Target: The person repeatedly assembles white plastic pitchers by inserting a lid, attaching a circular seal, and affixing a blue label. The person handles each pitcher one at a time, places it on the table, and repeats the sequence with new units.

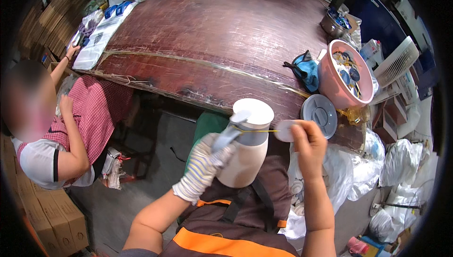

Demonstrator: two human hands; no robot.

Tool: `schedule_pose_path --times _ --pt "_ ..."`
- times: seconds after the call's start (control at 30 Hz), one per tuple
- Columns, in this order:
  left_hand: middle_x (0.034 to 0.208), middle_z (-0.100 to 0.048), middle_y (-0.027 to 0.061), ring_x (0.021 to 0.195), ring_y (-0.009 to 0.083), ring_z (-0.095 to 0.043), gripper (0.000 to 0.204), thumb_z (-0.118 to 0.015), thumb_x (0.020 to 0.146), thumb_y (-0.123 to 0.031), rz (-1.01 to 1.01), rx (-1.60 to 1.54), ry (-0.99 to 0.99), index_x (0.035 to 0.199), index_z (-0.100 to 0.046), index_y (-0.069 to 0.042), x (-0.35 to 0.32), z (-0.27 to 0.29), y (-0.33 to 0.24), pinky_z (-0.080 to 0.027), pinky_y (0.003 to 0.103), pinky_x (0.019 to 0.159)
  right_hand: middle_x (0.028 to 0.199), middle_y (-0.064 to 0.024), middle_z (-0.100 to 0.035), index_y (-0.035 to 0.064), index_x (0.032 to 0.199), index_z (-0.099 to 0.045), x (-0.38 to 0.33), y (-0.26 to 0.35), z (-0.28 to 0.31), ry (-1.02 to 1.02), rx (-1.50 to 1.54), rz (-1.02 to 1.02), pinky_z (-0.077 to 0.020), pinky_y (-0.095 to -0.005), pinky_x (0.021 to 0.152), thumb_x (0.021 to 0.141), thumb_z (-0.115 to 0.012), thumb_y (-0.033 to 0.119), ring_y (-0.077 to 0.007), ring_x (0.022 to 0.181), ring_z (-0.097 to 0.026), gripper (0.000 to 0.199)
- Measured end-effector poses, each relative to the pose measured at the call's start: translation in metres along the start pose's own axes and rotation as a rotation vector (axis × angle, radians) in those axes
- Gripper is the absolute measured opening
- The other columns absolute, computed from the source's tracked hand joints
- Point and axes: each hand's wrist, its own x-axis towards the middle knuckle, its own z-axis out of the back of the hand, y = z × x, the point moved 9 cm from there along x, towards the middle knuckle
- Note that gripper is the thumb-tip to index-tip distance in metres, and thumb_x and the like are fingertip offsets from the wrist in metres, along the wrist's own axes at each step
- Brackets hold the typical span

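Observation:
My left hand [204, 165], in a knitted white glove, grips the grey handle of a cream-white jug [247, 143] held upright over my lap. My bare right hand [307, 143] pinches a small white round tag [284, 130] beside the jug's top. A thin yellow string [257, 130] runs from the tag to the jug's neck. The jug has a flat white lid. I wear a dark apron with orange stripes.
A big dark red wooden table [212, 35] lies ahead. On its right edge stand a pink bucket [337, 84] with small parts, a grey round lid [320, 114] and a blue glove [306, 70]. A person in a red checked apron [94, 115] sits at left. White bags [401, 167] pile at right.

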Motion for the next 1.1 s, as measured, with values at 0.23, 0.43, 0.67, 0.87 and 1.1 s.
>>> schedule_pose_path --times 0.23,0.43,0.67,0.87,1.1 --pt "0.087 -0.065 0.0001 0.065 0.0026 -0.055 0.035 -0.073 0.085 -0.01 0.002 0.097 -0.088 0.115 -0.059 0.001 -0.005 0.017 -0.024 -0.043 0.016 0.055 0.078 0.0007 -0.061 0.0007 0.094 -0.065 -0.047 -0.086 -0.013 0.153 0.406 -0.357 -0.0414 -0.0209 0.064 0.092 -0.064 0.018 -0.0053 0.07 -0.053 0.017" --pt "0.088 -0.067 0.0025 0.063 0.003 -0.057 0.037 -0.071 0.085 -0.008 0.037 0.095 -0.068 0.119 -0.061 0.002 -0.007 0.013 -0.039 -0.043 0.017 0.052 0.08 0.0 -0.063 0.0001 0.093 -0.065 -0.07 -0.079 -0.046 0.459 0.407 -0.399 -0.0453 -0.0225 0.068 0.092 -0.064 0.017 -0.0073 0.073 -0.056 0.017" --pt "0.073 -0.066 0.002 0.053 0.0044 -0.055 0.035 -0.074 0.083 -0.01 -0.056 0.136 -0.172 0.114 -0.064 0.0 -0.016 0.035 -0.049 -0.036 0.018 0.043 0.086 -0.0016 -0.062 -0.0007 0.097 -0.064 -0.081 -0.08 -0.067 0.568 0.491 -0.435 -0.0465 -0.0242 0.071 0.091 -0.065 0.015 -0.0087 0.077 -0.056 0.017" --pt "0.079 -0.066 0.0023 0.04 0.0039 -0.045 0.037 -0.073 0.085 -0.019 -0.483 0.156 -0.402 0.115 -0.064 -0.001 -0.034 0.081 -0.145 -0.031 0.019 0.035 0.084 -0.0019 -0.062 -0.0009 0.096 -0.064 -0.078 -0.094 -0.057 0.5 0.457 -0.437 -0.0462 -0.0245 0.07 0.092 -0.064 0.016 -0.0092 0.077 -0.056 0.018" --pt "0.091 -0.064 0.001 0.053 0.003 -0.048 0.036 -0.072 0.086 -0.013 -0.886 0.181 -0.689 0.119 -0.061 -0.001 -0.013 0.138 -0.195 -0.038 0.019 0.045 0.083 -0.0023 -0.062 -0.0026 0.098 -0.064 -0.083 -0.087 -0.078 0.521 0.456 -0.426 -0.0466 -0.0244 0.07 0.092 -0.064 0.013 -0.0098 0.075 -0.056 0.017"
